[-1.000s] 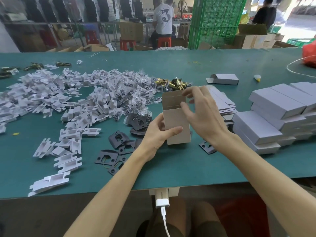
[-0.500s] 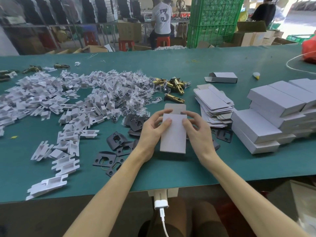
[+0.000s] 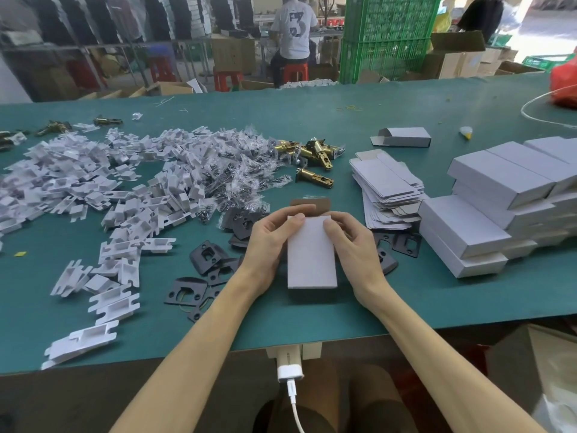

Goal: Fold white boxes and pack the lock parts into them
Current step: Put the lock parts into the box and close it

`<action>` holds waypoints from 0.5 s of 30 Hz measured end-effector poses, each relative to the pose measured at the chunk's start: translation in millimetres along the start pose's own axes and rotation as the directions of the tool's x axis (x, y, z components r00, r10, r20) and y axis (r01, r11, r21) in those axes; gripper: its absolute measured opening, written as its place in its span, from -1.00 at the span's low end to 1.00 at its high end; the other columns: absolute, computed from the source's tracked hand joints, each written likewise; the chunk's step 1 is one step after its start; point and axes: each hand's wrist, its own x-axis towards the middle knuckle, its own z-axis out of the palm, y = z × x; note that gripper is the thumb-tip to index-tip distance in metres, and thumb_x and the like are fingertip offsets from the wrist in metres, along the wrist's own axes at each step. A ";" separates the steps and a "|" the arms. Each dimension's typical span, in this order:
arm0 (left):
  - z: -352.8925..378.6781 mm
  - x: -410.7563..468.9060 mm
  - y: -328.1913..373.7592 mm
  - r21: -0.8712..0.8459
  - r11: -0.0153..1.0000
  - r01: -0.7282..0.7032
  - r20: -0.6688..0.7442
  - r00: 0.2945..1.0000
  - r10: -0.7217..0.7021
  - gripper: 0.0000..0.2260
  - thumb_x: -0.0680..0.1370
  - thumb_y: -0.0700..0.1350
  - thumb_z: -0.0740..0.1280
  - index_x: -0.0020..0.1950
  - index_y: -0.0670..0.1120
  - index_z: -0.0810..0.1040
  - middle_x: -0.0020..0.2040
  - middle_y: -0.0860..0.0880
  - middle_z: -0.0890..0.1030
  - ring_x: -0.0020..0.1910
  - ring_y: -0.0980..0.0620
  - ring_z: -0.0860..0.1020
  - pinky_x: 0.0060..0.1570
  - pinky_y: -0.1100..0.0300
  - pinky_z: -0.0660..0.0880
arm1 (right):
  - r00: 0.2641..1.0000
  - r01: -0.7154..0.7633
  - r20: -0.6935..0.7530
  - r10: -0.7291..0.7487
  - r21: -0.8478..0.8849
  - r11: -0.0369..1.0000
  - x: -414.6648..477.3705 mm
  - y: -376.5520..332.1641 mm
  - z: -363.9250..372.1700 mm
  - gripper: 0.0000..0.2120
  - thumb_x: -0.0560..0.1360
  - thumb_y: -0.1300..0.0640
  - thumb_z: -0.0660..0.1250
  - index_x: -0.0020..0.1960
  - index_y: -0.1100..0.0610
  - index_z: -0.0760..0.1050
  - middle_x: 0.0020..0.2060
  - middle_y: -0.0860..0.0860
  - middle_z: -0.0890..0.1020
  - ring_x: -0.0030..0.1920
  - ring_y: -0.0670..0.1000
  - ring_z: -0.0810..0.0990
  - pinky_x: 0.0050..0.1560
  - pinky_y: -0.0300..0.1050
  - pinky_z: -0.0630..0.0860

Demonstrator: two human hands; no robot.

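A white box (image 3: 310,254) lies flat on the green table (image 3: 312,120), its brown far flap (image 3: 310,204) open. My left hand (image 3: 270,242) grips its left side, thumb on the top face. My right hand (image 3: 354,245) grips the right side, thumb on top near the far edge. Black lock plates (image 3: 207,256) lie left of my hands and more (image 3: 406,243) to the right. Brass latch bolts (image 3: 315,157) sit beyond the box. Flat white box blanks (image 3: 385,185) are stacked to the right.
Finished white boxes (image 3: 499,207) are stacked at the right. A heap of white plastic inserts (image 3: 93,189) and bagged screws (image 3: 240,170) covers the left. One folded box (image 3: 402,137) lies farther back. A red bag (image 3: 565,82) is at the far right. A seated person (image 3: 295,29) works behind the table.
The box stood upright with its top open one second ago; now it lies flat on the table. Both hands came down with it and hold its sides.
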 end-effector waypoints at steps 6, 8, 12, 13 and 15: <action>0.6 1.7 -2.9 -0.011 0.996 -0.085 -0.064 0.994 0.084 -0.80 0.62 -0.25 0.39 0.20 -0.10 0.72 0.25 -0.16 0.69 0.17 -0.12 0.62 0.33 -0.26 0.49 | 0.998 -0.065 0.007 0.065 0.039 0.997 -1.4 -3.1 -0.2 -0.57 0.55 -0.11 0.42 0.35 -0.07 0.39 0.04 -0.05 0.69 0.07 -0.05 0.68 -0.05 -0.19 0.61; 1.5 1.7 -0.7 -0.045 0.993 -0.109 -0.134 0.986 0.102 -0.78 0.63 -0.27 0.38 0.24 -0.11 0.70 0.26 -0.16 0.69 0.16 -0.11 0.62 0.32 -0.25 0.51 | 0.992 -0.095 0.082 0.096 -0.024 0.995 -0.6 -2.5 0.6 -0.53 0.54 -0.16 0.42 0.35 -0.04 0.38 0.07 -0.01 0.69 0.10 -0.02 0.67 0.07 -0.05 0.61; -3.1 4.4 6.0 -0.210 0.968 -0.141 -0.237 0.967 0.089 -0.76 0.64 -0.29 0.34 0.26 -0.09 0.67 0.22 -0.10 0.70 0.10 -0.03 0.64 0.18 -0.06 0.59 | 0.965 -0.039 0.252 0.078 -0.157 0.987 -2.0 -1.4 6.1 -0.61 0.56 0.00 0.45 0.33 -0.06 0.43 -0.03 0.04 0.73 -0.05 0.01 0.70 -0.08 -0.01 0.64; -4.2 4.7 7.2 -0.250 0.958 -0.140 -0.231 0.970 0.082 -0.76 0.64 -0.29 0.34 0.24 -0.07 0.67 0.21 -0.09 0.70 0.08 0.00 0.65 0.14 0.00 0.62 | 0.965 -0.044 0.253 0.074 -0.123 0.991 -1.9 -1.6 6.0 -0.64 0.56 0.03 0.45 0.32 -0.03 0.46 -0.06 0.06 0.74 -0.11 -0.01 0.69 -0.20 -0.04 0.62; -5.1 4.8 8.0 -0.275 0.951 -0.140 -0.204 0.975 0.085 -0.75 0.64 -0.29 0.35 0.23 -0.04 0.68 0.20 -0.07 0.70 0.08 0.02 0.65 0.11 0.05 0.63 | 0.972 -0.070 0.220 0.078 -0.043 0.997 -1.5 -2.9 4.1 -0.69 0.55 0.06 0.47 0.27 -0.01 0.52 -0.10 0.09 0.74 -0.21 -0.05 0.65 -0.34 -0.10 0.56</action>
